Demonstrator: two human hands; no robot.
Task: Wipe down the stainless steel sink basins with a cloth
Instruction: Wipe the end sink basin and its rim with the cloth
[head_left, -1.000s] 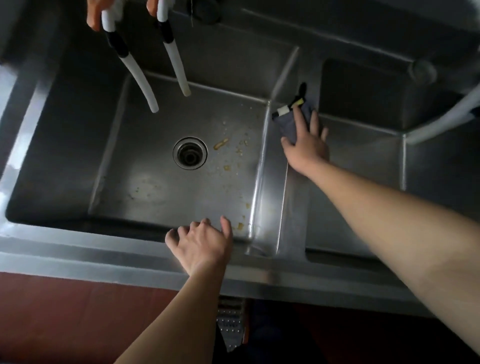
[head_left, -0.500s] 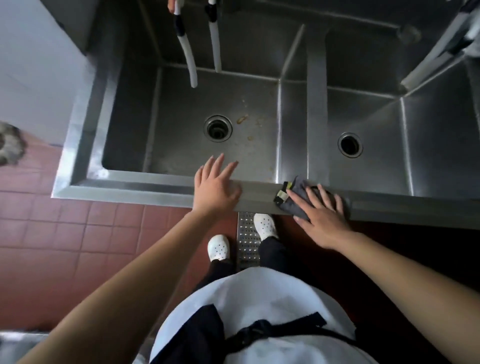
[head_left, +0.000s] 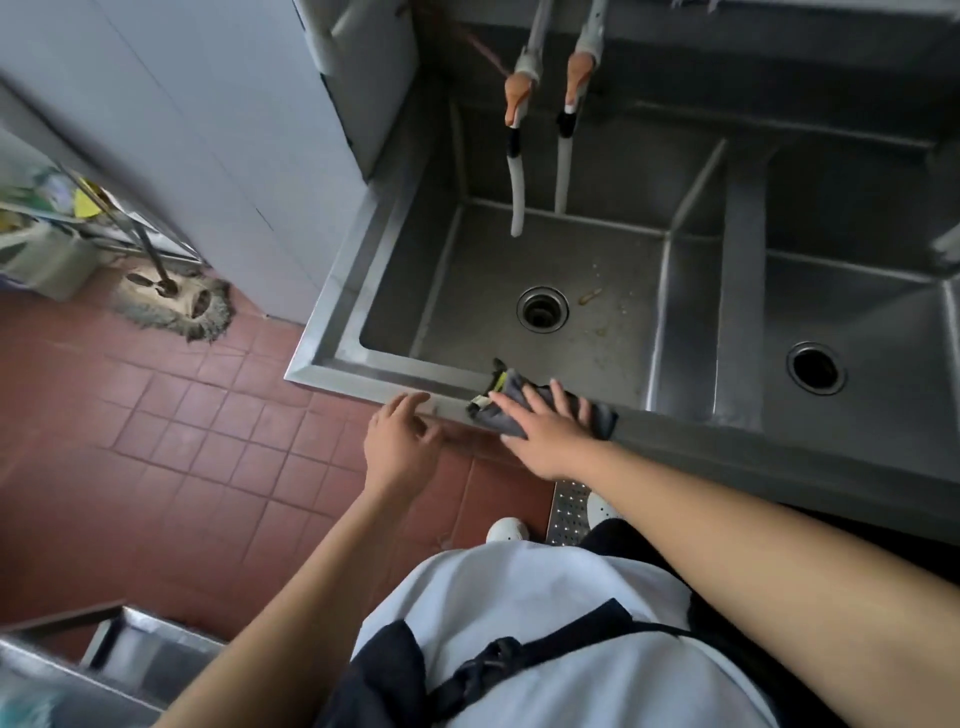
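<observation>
A double stainless steel sink fills the upper right; its front rim (head_left: 395, 370) runs across the middle. The left basin (head_left: 467, 291) has a round drain and small brown food bits near it. The right basin (head_left: 862, 322) has a dark drain. A dark grey cloth (head_left: 597, 413) with a yellow-and-white tag lies on the front rim of the left basin. My right hand (head_left: 545, 431) presses flat on the cloth, fingers spread. My left hand (head_left: 400, 444) hovers just off the rim, left of the cloth, fingers apart and holding nothing.
Two white hoses (head_left: 517, 192) hang from orange taps into the left basin. A grey cabinet wall (head_left: 234, 130) stands left of the sink. A mop head (head_left: 171, 306) lies on the red tile floor. A perforated floor drain (head_left: 569, 512) sits by my shoes.
My right hand has slid the cloth leftward along the front rim, from near the divider to the left basin's front. My left hand has come off the rim. The view swung left.
</observation>
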